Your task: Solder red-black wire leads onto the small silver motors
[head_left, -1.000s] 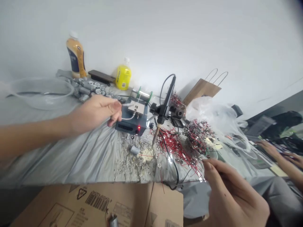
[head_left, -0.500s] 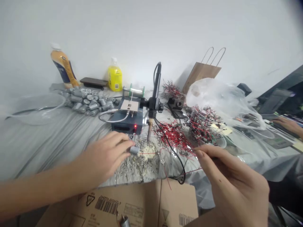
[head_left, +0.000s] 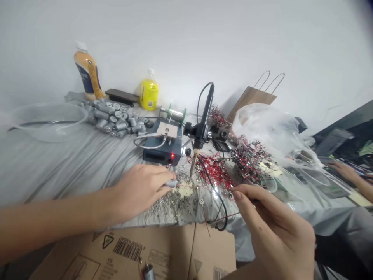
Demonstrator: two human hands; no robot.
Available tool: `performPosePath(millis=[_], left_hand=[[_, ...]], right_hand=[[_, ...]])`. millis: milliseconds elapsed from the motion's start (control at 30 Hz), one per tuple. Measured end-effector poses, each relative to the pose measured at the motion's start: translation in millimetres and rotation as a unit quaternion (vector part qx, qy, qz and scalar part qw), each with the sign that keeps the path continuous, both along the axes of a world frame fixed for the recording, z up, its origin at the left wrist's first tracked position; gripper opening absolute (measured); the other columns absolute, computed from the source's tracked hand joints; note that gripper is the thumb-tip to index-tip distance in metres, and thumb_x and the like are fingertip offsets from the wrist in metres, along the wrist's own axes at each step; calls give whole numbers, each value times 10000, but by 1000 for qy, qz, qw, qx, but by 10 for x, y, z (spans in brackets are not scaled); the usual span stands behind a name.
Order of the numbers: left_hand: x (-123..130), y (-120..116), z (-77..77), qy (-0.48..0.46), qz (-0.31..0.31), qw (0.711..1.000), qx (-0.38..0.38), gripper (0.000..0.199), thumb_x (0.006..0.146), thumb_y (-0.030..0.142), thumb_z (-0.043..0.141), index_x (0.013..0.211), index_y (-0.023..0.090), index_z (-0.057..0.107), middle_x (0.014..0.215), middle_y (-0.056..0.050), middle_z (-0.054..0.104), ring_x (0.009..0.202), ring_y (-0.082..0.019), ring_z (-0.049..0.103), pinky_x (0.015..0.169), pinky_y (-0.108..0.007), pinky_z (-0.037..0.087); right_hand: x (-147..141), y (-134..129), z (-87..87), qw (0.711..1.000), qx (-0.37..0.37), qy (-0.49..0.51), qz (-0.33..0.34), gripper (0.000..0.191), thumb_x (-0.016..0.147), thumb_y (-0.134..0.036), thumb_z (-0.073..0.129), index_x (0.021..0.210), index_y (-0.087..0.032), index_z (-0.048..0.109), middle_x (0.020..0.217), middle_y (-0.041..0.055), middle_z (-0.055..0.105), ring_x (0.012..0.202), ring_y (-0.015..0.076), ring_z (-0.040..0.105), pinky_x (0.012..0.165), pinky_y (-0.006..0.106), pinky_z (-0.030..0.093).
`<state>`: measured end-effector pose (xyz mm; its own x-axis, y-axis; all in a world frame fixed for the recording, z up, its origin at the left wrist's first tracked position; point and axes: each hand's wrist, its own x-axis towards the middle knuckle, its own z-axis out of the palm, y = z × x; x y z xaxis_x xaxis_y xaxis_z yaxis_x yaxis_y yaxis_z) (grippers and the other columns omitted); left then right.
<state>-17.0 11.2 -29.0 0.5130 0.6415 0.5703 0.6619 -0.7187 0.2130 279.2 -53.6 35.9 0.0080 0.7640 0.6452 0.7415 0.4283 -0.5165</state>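
Note:
My left hand is shut on a small silver cylindrical motor, just above a scatter of solder scraps and metal bits. My right hand pinches a thin red wire between thumb and fingers, at the near edge of a tangle of red-wired parts. Between my hands, the tip of a soldering iron held in a stand points down, close to the motor but apart from it.
A soldering station with a red light stands behind. Further back are a heap of silver motors, a plastic bowl, bottles, a paper bag and a plastic bag. A cardboard box sits below the table's edge. A co-worker's hand is at far right.
My left hand has come down from beside the station and taken the motor off the table. My right hand has shifted slightly left, and the view has turned a little.

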Motion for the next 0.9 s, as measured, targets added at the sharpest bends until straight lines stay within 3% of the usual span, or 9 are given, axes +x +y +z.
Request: performPosePath(millis=[100,167,333,433,633,900], left_hand=[[26,-9,35,-134,-20,991,5,151,1089,183,665,1133,238,798,1124,-1,854,954,-169,832,820,-281,666],[46,-16,82,-176,-45,983,-4,149,1064,138,679,1133,215,786,1112,-14,846,971,-163,826,856,-261,665],[69,-48,162,-212,-38,975,-50,200,987,90,811,1151,199,773,1130,-15,842,984,-174,826,876,-259,657],[78,-60,171,-236,-41,970,-33,190,981,114,859,1126,209,781,1106,-4,852,978,-173,829,895,-252,667],[134,-98,203,-280,-59,957,-41,69,1053,192,816,1119,202,797,1107,-26,852,884,-142,812,732,-180,686],[113,-121,242,-263,-65,962,-30,109,1089,282,822,1128,183,798,1102,-23,850,882,-125,806,785,-179,667]], right_hand=[[-14,18,-18,1000,-6,2,-3,90,1019,-306,787,940,-284,824,831,-29,788,695,118,703,623,203,539],[-47,35,-30,1000,-16,14,-5,90,1008,-315,787,943,-275,834,849,-13,799,719,138,726,636,213,564],[-192,101,-41,998,-36,43,5,76,996,-277,767,955,-265,830,850,-8,785,705,141,699,643,239,563],[-286,144,-24,998,-41,27,38,101,1005,-234,750,942,-287,810,801,-43,737,671,112,648,637,226,530],[-431,147,34,996,-38,43,66,145,1019,-196,742,922,-292,790,822,-44,737,710,113,617,638,238,480],[-383,160,17,994,-31,14,102,164,1034,-168,743,1011,-319,803,869,-44,740,718,106,618,622,237,471]])
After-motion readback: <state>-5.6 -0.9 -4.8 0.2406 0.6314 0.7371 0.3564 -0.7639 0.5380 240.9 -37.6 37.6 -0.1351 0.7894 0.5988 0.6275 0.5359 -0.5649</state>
